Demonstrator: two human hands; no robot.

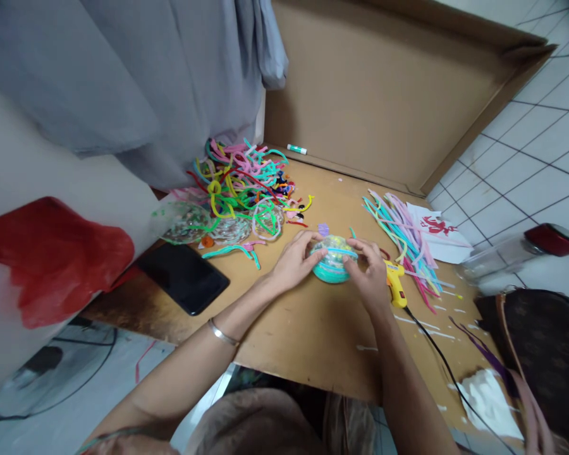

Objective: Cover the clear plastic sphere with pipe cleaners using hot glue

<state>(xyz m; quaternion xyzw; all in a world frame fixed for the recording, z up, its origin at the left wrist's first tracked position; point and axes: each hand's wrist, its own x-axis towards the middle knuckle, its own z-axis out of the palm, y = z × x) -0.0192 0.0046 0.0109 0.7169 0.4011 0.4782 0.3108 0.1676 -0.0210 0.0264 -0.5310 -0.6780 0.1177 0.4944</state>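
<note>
Turquoise-banded, the rounded piece (336, 273) is clasped between left hand (296, 258) and right hand (370, 270); probably light, best held by its sides.

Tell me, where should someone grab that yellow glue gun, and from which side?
Probably take the glue gun by its handle, which points toward the wearer, with the cord leaving its end. Come from the near right: the right hand crowds its left.

Forearms (253, 303) stretched forward, left hand (294, 259) and right hand (370, 273) facing, fingers (368, 249) curled, some perhaps hidden
</note>
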